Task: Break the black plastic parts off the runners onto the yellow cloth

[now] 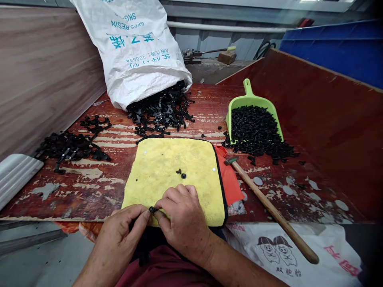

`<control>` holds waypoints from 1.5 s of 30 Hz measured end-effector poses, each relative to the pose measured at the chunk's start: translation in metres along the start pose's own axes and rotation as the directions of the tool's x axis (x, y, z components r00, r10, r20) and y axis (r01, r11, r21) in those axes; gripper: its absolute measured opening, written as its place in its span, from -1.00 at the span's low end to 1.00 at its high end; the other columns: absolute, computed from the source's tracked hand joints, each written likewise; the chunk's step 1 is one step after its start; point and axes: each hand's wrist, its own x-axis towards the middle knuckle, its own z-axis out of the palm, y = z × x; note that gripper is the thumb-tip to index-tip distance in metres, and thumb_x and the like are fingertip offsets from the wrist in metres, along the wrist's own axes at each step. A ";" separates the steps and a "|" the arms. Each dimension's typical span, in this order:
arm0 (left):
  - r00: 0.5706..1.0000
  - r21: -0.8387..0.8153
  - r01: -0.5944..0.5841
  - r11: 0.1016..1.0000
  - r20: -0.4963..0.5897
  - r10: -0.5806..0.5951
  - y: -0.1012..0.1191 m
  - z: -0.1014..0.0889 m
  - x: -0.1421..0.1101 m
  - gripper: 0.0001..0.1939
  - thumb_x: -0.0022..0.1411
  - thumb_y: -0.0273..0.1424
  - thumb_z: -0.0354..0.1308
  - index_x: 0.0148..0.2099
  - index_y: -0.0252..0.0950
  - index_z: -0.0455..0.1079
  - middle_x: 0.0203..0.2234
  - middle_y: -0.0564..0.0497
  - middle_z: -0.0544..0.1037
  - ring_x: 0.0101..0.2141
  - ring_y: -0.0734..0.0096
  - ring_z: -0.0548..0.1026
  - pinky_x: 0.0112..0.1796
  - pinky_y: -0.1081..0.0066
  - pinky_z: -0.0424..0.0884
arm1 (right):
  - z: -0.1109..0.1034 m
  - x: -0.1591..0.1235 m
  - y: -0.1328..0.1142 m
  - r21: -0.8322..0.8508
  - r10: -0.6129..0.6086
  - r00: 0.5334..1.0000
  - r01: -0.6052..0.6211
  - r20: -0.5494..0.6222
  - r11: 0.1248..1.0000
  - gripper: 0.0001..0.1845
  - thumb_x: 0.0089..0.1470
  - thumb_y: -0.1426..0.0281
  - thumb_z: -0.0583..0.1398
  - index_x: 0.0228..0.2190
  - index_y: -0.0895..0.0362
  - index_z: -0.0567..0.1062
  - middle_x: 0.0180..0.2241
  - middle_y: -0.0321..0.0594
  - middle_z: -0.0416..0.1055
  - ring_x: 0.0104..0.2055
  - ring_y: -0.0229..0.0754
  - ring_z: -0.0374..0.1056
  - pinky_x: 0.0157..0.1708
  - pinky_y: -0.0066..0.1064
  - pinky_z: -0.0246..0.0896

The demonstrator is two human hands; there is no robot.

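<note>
Left hand (127, 227), right hand (185, 221) pinch small black part (152, 209) at yellow mat (161, 159)'s 7 o'clock, seemingly mid-work; much apparently left: side pile (70, 146) 10 o'clock, spilled heap (164, 107) 12, small pieces (254, 127) 2; finished ones indistinguishable

Left hand (121, 229) and right hand (184, 215) pinching small black part (152, 209) at near edge of yellow cloth (167, 157)

Two loose black bits (183, 175) mid-cloth; behind it, white sack (140, 48), black branched parts (163, 109) at its mouth; dark heap (70, 147) at left on worn red table (206, 99); at right, green dustpan (247, 88) full of tiny black pieces (251, 123), some past its lip; hammer (271, 205) aslant, head near orange-red sheet (230, 185), handle end past table edge
</note>
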 end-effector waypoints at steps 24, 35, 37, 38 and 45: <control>0.996 -0.033 -0.060 0.998 0.059 0.062 -0.015 -0.002 0.006 -0.64 0.30 -0.16 0.05 -0.43 -0.24 0.48 -0.57 0.05 0.54 -0.44 0.31 0.52 -0.39 0.48 0.44 | -0.003 0.000 0.000 -0.066 -0.021 1.000 0.022 0.006 0.998 -0.93 0.15 0.33 0.23 -0.32 0.04 0.52 -0.29 -0.31 0.42 -0.18 -0.14 0.18 -0.14 -0.21 -0.07; 0.996 0.013 -0.073 0.997 0.048 0.072 -0.011 -0.002 0.006 -0.64 0.27 -0.14 0.09 -0.47 -0.23 0.47 -0.57 0.07 0.55 -0.48 0.34 0.49 -0.43 0.50 0.40 | -0.005 0.000 0.000 -0.087 -0.050 0.999 0.051 0.017 0.995 -0.94 0.15 0.34 0.24 -0.34 0.05 0.52 -0.28 -0.29 0.44 -0.17 -0.12 0.22 -0.14 -0.21 -0.04; 0.996 0.053 -0.077 0.996 0.043 0.075 -0.010 -0.002 0.006 -0.64 0.28 -0.15 0.07 -0.47 -0.23 0.47 -0.59 0.08 0.53 -0.49 0.34 0.48 -0.43 0.49 0.39 | -0.025 -0.003 0.009 -0.093 -0.088 0.996 0.089 0.010 0.992 -0.93 0.18 0.36 0.23 -0.27 0.05 0.52 -0.26 -0.29 0.46 -0.15 -0.14 0.25 -0.09 -0.24 -0.01; 0.996 0.070 -0.079 0.994 0.040 0.076 -0.010 -0.002 0.006 -0.64 0.28 -0.16 0.06 -0.47 -0.23 0.47 -0.60 0.08 0.53 -0.49 0.33 0.48 -0.43 0.49 0.39 | -0.039 -0.007 0.017 -0.120 -0.088 0.996 0.086 -0.012 0.989 -0.89 0.21 0.36 0.21 -0.20 0.05 0.51 -0.23 -0.28 0.47 -0.13 -0.14 0.27 -0.06 -0.25 0.00; 0.992 0.197 -0.127 0.972 0.033 0.123 0.000 -0.002 0.007 -0.65 0.29 -0.28 -0.03 -0.52 -0.21 0.38 -0.64 0.09 0.47 -0.55 0.37 0.42 -0.44 0.44 0.27 | -0.141 -0.062 0.109 -0.708 0.516 0.846 -0.445 -0.133 0.548 -0.67 0.16 0.10 0.21 -0.29 0.13 0.44 -0.31 -0.06 0.44 -0.25 0.04 0.34 -0.37 -0.29 0.01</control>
